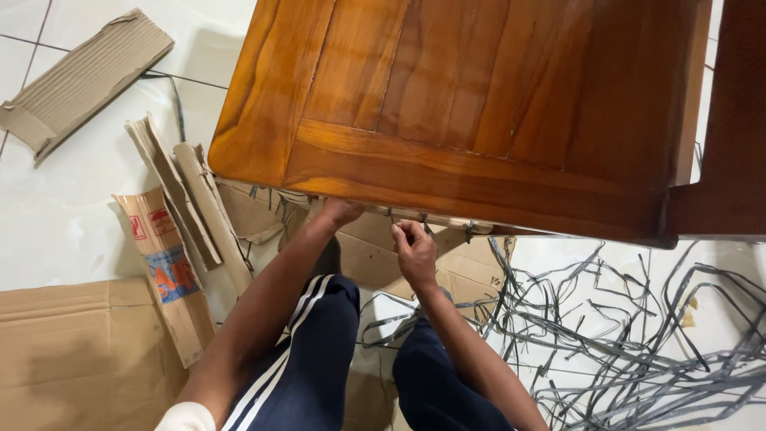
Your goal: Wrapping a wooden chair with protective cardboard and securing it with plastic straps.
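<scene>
A polished brown wooden table top [479, 104] fills the upper middle of the head view. My left hand [339, 212] reaches under its near edge, fingers partly hidden beneath the wood. My right hand [414, 249] is just below the same edge, fingers pinched together at a thin grey strap [424, 221] that runs along the underside. Cardboard padding [447, 221] shows under the edge between the hands. My knees in dark blue trousers with white stripes [311, 351] are below.
A tangle of cut grey straps [630, 335] lies on the white tiled floor at right. Cardboard pieces lie at left: a corrugated strip [84, 80], folded pieces [179, 191] and a flat sheet [76, 351]. A dark wooden piece [730, 128] stands at the right edge.
</scene>
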